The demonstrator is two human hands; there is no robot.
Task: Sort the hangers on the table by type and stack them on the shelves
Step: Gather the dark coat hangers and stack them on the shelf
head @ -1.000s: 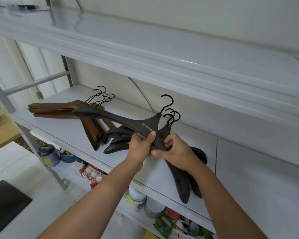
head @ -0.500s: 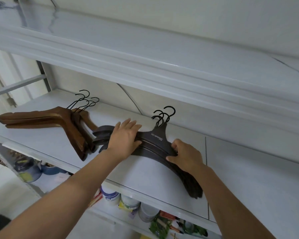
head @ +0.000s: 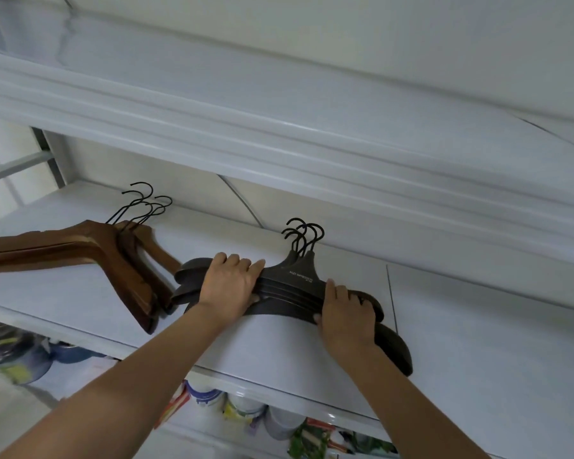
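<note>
A stack of dark brown hangers (head: 295,283) lies flat on the white shelf (head: 272,352), black hooks pointing to the back wall. My left hand (head: 229,286) covers the stack's left arm, fingers bent over its far edge and thumb at the near edge. My right hand (head: 345,313) grips the right arm of the stack the same way. To the left lies a separate pile of reddish-brown wooden hangers (head: 113,256), its near end close to the dark stack's left tips.
An upper shelf (head: 279,127) overhangs closely above. Below the working shelf stand tubs, jars and packets (head: 246,409). The shelf's right part (head: 478,342) is bare white surface with a seam line.
A second ago both hands held a dark hanger above the stack; it now lies on top. Since half a second ago both hands closed round the stack's arms, and the hooks sit closer together.
</note>
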